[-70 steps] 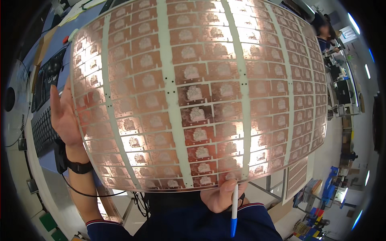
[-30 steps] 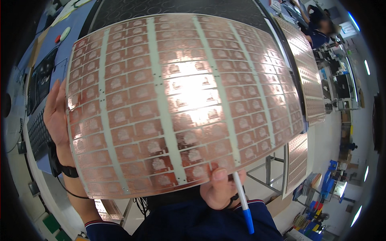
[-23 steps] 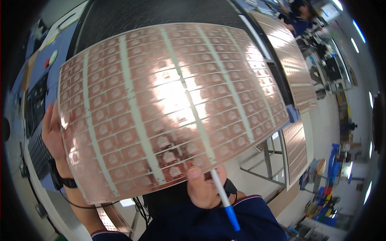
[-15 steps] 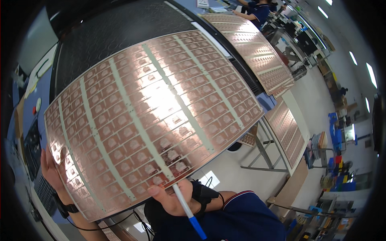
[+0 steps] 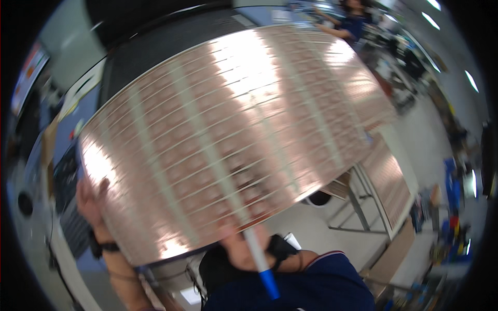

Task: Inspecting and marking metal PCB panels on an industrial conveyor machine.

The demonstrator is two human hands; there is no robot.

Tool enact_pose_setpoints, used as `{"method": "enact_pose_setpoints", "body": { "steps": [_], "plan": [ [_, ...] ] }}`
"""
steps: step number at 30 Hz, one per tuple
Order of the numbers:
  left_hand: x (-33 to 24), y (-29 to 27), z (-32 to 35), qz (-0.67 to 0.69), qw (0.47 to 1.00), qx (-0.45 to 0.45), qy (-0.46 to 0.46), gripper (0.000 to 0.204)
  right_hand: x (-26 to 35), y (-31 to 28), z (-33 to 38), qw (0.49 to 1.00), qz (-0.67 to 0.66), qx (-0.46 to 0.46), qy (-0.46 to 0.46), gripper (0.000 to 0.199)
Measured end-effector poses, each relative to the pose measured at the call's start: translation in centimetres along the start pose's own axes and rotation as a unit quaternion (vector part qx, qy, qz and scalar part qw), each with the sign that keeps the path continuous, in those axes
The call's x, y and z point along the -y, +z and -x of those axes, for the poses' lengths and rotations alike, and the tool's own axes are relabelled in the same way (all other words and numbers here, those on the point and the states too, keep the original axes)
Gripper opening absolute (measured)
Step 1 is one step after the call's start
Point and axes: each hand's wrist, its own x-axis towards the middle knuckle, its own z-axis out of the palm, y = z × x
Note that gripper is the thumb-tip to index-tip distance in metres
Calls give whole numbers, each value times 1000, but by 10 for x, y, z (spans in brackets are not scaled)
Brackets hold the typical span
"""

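Eight o'clock from the middle of the panel (image 5: pixel 197 150), far left, there's the keyboard (image 5: pixel 75 230), dark and blurred, on a blue tabletop (image 5: pixel 93 264). Next along, the left hand (image 5: pixel 89 205) is right at the panel's edge, between eight and nine, black band (image 5: pixel 106 246) round the wrist; too smeared for me to tell whether that grip is open or closed. At eleven, a black surface (image 5: pixel 155 46), partly hidden by the panel. And the panel itself, coppery with pale stripes, spans the centre between both hands, tilted, glare blazing at twelve! Whether anything beneath supports it, I can't tell. Down at six, the right hand (image 5: pixel 244 251) has its grip closed on the near edge, thumb on top, with a white pen (image 5: pixel 258 256) in there too, blue end toward half past five. Over to half past one: a co-worker (image 5: pixel 351 27) in a dark top. A grey metal frame (image 5: pixel 359 207) stands near four, a second panel (image 5: pixel 371 90) at two, and a third panel (image 5: pixel 388 181) between three and four.
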Motion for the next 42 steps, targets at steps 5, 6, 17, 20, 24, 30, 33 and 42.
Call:
{"method": "enact_pose_setpoints", "body": {
  "steps": [5, 6, 17, 20, 24, 30, 33, 42],
  "plan": [
    [-2, 51, 13, 73, 974, 215, 17, 39, -10, -30, -11, 988, -60, -134, -44, 23],
    [-1, 55, 16, 36, 981, 188, 41, 41, -11, -28, -12, 985, -70, -144, -56, 28],
    [-18, 57, 23, 97, 977, 191, -1, 50, -10, -29, -22, 996, -59, -39, -58, 30],
    [-25, 48, 25, 79, 964, 256, 0, 47, -17, -61, -31, 991, -123, 42, -28, 22],
    [-33, 57, 32, -17, 952, 303, 22, 31, -23, -93, -40, 976, -209, 34, 41, 19],
    [-33, 58, 42, 11, 942, 336, 16, 25, -17, -88, -46, 961, -257, 65, 74, 24],
    [-48, 71, 48, -2, 951, 309, 4, 26, -17, -98, -52, 948, -289, 119, 65, 26],
    [-67, 37, 57, -118, 973, -54, 191, 48, 10, -89, -63, 922, -291, 145, 209, 30]
  ]
}}
